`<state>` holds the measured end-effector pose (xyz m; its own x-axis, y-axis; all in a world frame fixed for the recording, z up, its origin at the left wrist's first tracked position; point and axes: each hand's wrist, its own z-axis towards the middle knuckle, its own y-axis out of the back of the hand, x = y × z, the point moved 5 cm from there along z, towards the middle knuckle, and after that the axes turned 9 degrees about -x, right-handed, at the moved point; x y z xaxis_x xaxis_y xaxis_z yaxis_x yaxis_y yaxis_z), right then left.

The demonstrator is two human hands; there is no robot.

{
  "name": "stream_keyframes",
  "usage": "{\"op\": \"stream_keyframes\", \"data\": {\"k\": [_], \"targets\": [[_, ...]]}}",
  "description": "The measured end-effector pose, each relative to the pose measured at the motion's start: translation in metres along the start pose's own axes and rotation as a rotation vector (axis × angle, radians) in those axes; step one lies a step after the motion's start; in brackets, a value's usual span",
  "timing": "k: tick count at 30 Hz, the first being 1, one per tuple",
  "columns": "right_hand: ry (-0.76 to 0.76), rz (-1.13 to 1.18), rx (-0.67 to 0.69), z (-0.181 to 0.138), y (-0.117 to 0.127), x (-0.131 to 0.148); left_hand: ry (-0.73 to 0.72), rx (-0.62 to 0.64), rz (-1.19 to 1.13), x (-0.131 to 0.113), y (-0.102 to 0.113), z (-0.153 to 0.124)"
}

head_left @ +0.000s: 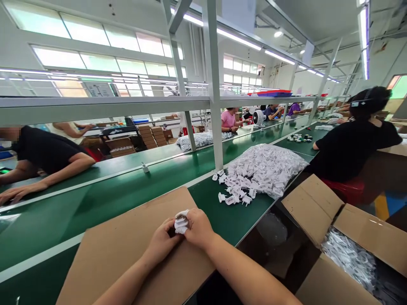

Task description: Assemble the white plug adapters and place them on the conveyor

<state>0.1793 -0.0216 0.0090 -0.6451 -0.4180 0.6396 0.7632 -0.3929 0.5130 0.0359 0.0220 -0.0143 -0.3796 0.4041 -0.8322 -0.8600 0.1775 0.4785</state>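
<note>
Above a flat sheet of brown cardboard, my left hand and my right hand meet with fingers closed around a small white plastic part. White coverings seem to wrap the right thumb and index fingertips, so the part's exact outline is hard to make out. To the right of my hands, loose white plug parts with pins spill from a clear plastic bag filled with more of them.
A single white plug stands on the green conveyor belt. An open carton with bagged parts is at lower right. A metal post rises ahead. One co-worker sits at right, another leans in at left.
</note>
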Motion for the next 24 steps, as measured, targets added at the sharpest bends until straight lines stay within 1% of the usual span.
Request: {"op": "stream_keyframes", "data": {"k": [3,6,9,12,15,20,24], "targets": [[-0.036,-0.048,0.015,-0.001,0.001,0.002,0.001,-0.003,0.012,0.004,-0.001,0.000],[-0.041,-0.130,0.043,-0.001,0.001,0.005,0.022,-0.026,0.022,0.006,-0.001,0.000],[-0.057,-0.197,0.061,0.001,0.002,0.007,0.041,-0.035,0.040,0.005,-0.001,-0.001],[-0.100,-0.211,0.076,0.002,0.001,0.007,0.051,-0.024,0.055,0.002,-0.001,-0.002],[-0.141,-0.192,0.081,0.001,0.000,0.005,0.047,-0.025,0.059,-0.001,0.000,-0.001],[-0.079,-0.135,0.008,-0.003,-0.002,0.000,0.032,-0.018,0.053,0.001,-0.001,-0.001],[-0.148,0.086,-0.001,-0.007,-0.004,-0.008,0.012,-0.024,0.014,0.003,-0.001,-0.002]]}}
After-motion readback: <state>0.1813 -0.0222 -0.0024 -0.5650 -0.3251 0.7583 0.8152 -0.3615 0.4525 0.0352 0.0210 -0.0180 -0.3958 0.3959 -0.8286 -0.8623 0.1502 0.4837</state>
